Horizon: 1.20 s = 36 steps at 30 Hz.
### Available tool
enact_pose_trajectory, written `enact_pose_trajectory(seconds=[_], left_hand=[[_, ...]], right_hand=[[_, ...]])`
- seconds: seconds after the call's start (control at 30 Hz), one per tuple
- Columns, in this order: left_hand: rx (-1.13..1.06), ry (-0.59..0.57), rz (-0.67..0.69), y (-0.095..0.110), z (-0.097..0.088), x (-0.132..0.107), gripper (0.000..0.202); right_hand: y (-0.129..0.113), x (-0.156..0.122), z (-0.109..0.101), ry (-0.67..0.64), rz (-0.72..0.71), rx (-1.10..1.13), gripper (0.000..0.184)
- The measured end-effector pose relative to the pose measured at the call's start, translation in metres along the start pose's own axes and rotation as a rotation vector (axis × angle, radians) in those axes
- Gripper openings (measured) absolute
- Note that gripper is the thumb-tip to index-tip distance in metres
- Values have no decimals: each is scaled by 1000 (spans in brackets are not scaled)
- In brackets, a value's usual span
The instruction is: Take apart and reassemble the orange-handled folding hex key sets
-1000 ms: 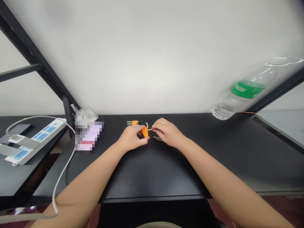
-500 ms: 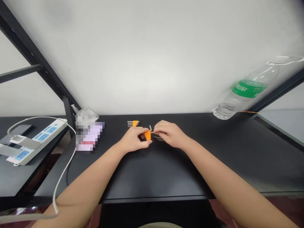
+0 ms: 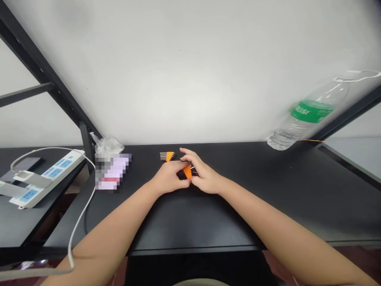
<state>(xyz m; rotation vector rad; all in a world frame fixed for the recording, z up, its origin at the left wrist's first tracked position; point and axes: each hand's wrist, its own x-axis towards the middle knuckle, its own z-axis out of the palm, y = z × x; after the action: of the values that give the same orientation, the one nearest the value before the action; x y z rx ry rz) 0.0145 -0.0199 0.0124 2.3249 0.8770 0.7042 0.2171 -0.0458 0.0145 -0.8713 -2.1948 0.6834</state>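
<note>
My left hand (image 3: 169, 177) is closed on an orange hex key holder (image 3: 187, 172), thumb low and fingers above. A thin metal hex key (image 3: 192, 167) sticks out from the holder's right side. Close against that side is my right hand (image 3: 204, 171), its fingers stretched apart and curved over the holder. Its thumb is by the holder's lower edge; whether its fingertips press on anything is hidden. A second orange holder (image 3: 170, 156) with several metal keys lies on the black table just behind my left hand.
Left on the black table (image 3: 196, 222) are a crumpled plastic bag (image 3: 109, 146) and a blurred-out pinkish item (image 3: 114, 172). A white power strip (image 3: 47, 178) and its cable (image 3: 81, 214) lie further left. A large bottle (image 3: 312, 111) leans at the right by the wall.
My right hand's pinch on a hex key has opened, and the hand has moved left, close around the holder. My left hand keeps hold of the holder, slightly lower.
</note>
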Motion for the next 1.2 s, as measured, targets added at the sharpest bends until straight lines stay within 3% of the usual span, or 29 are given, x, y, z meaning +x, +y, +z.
enact_pose_trajectory(seconds=[0.13,0.23,0.3,0.37,0.43,0.7,0.87,0.97,1.07,1.2], left_hand=[[10,-28,42,-2,0,1,32],[92,2,37,-3,-3,1,26],[177,49,13,-3,-6,1,19],[230,73,-9,-3,-9,0,18],[239,67,-12,-3,-12,-1,20],[256,20,47,-2,-8,-1,19],[271,-59,-2,-9,-8,0,20],[290,-88,-11,-13,-8,1,20],[318,-93,-27,-15,-8,1,22],[330,-82,-36,-17,-7,2,24]], right_hand=[[0,-1,5,-119,35,-12,89],[4,-2,4,-59,55,-30,90],[9,-4,-2,72,81,-57,76],[15,-6,-9,182,112,-113,48],[20,-6,-14,197,138,-159,26],[10,0,-12,73,146,-178,27],[25,-11,-39,-17,249,-289,21],[40,-19,-51,-183,260,-394,14],[44,-20,-49,-270,254,-458,14],[35,-13,-37,-262,265,-572,9]])
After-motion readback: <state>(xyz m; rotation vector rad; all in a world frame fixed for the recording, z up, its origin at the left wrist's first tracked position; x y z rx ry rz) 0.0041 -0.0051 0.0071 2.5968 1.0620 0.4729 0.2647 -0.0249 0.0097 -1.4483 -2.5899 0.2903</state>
